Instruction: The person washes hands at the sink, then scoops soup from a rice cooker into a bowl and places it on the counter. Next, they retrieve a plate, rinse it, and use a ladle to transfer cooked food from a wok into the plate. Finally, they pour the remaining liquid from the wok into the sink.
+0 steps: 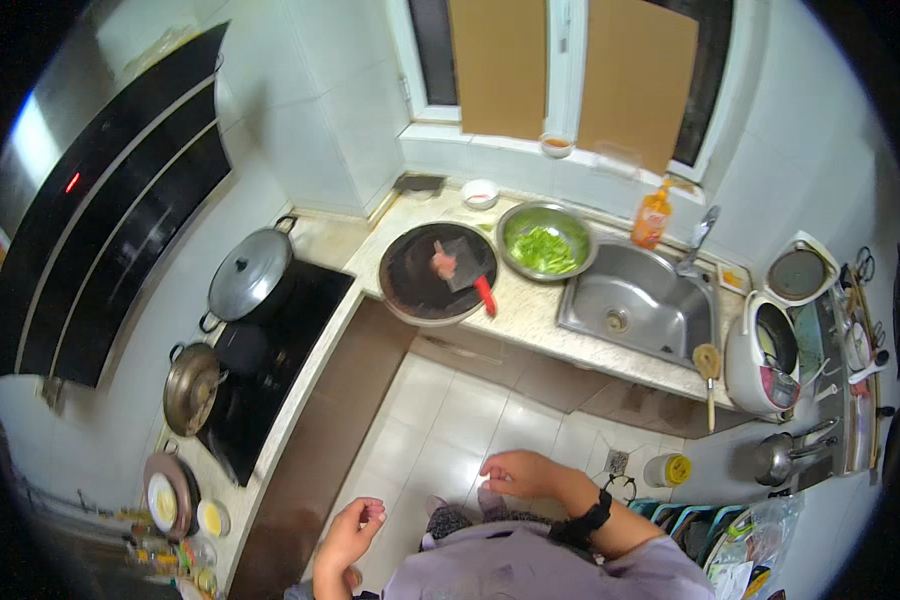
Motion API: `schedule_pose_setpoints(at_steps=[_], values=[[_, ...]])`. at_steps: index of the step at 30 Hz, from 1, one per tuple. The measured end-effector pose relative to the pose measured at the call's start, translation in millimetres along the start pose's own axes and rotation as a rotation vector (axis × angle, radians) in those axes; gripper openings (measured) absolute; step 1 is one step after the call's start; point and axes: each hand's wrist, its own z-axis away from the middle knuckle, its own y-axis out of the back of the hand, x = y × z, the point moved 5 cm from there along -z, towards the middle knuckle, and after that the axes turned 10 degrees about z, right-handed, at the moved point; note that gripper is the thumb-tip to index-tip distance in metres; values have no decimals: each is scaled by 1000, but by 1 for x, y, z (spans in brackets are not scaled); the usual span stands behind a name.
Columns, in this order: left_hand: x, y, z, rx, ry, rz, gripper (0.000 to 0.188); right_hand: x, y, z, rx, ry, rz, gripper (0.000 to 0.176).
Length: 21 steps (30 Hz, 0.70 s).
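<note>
My left hand [352, 529] hangs over the floor with curled fingers and nothing in it. On the other side, my right hand [521, 474] is raised in front of my body, its fingers loosely bent and holding nothing. Beyond them on the counter lies a round dark cutting board [412, 289]. A cleaver with a red handle [486, 295] rests on it, touching a piece of raw meat [442, 262]. Beside the board stands a steel bowl [504, 234] with green leafy vegetables [546, 251]. A small white bowl [481, 193] is behind the board.
A steel sink [645, 300] with a faucet [699, 240] adjoins the bowl. An open rice cooker [746, 367] stands at the right. On the left, a lidded pot [251, 274] and a metal lid or pan [193, 390] sit at the black cooktop [270, 375]. A yellow-lidded jar [667, 470] is low at right.
</note>
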Motion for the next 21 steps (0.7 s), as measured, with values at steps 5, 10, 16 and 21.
schedule_pose_setpoints(at_steps=[5, 10, 16, 21], values=[[52, -48, -79, -275, -116, -89, 30, 39, 30, 67, 200, -255, -98, 36], [78, -102, -155, -554, -255, -179, 29, 68, 32, 124, 363, -481, -185, 37], [114, -187, -229, -853, -536, -397, 37, 73, 30, 196, 595, -717, -164, 36], [179, -274, -243, -1150, -643, -371, 34, 27, 45, 296, 832, -949, -37, 37]])
